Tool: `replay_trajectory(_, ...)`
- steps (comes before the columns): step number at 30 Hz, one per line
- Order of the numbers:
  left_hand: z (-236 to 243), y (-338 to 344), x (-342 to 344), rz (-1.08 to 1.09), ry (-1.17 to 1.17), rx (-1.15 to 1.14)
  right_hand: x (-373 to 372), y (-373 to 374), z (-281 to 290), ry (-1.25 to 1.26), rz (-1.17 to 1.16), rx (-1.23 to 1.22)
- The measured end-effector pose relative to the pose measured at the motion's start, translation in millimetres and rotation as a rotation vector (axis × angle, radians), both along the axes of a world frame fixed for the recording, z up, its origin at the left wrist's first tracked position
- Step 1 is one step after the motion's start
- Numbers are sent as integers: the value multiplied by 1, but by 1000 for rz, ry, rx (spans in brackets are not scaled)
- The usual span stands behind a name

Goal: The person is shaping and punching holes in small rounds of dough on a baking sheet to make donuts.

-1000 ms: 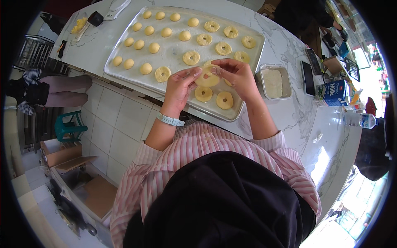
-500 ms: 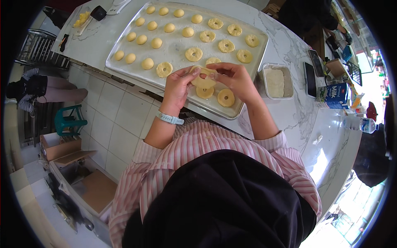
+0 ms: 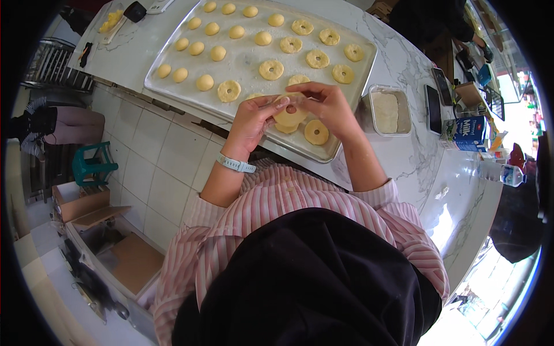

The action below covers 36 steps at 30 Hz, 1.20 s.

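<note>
Between my two hands is a ring of pale yellow dough [image 3: 290, 119], held up over the near edge of a large metal tray [image 3: 329, 157]. My left hand [image 3: 250, 123] pinches its left side, with the thumb by the hole. On the far right side, the fingers of my right hand [image 3: 329, 106] grip the ring. Several flattened dough rings, such as one ring [image 3: 316, 132] close to my right hand, lie on the tray's near and right parts. Round dough balls [image 3: 217, 53] fill its left and far parts. One ring below the held dough is partly hidden.
Right of the tray stands a rectangular metal pan [image 3: 388, 112] with pale flour in it. Farther right are a tablet [image 3: 432, 109], a blue milk carton [image 3: 468, 134] and a water bottle [image 3: 503, 172]. A green stool [image 3: 94, 164] and an open cardboard box [image 3: 135, 262] stand on the floor to the left.
The held dough ring has shifted slightly right and turned in my fingers, and its hole looks different in shape. My right hand's fingers have moved a little around its edge.
</note>
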<state>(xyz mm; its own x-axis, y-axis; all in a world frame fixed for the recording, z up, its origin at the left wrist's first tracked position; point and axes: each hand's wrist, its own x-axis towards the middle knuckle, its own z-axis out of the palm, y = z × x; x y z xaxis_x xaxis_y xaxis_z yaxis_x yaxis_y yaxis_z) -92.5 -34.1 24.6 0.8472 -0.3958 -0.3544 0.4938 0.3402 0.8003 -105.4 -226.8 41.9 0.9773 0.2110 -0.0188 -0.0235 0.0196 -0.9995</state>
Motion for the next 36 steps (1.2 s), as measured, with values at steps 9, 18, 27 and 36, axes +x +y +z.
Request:
replay_trajectory(9,4,7,0,6,24,-38,0,3,4,55,-23,-51)
replay_trajectory(18,-2,10,5,50,46,-8,7,9,2,94,-15,-48)
replay_trajectory(27,-7,14,19,34,26,-6,16,10,4,65,-109,-83)
replay_trajectory(36,-10,32,46,-59,44,70,29,28,9,164,-101,-127)
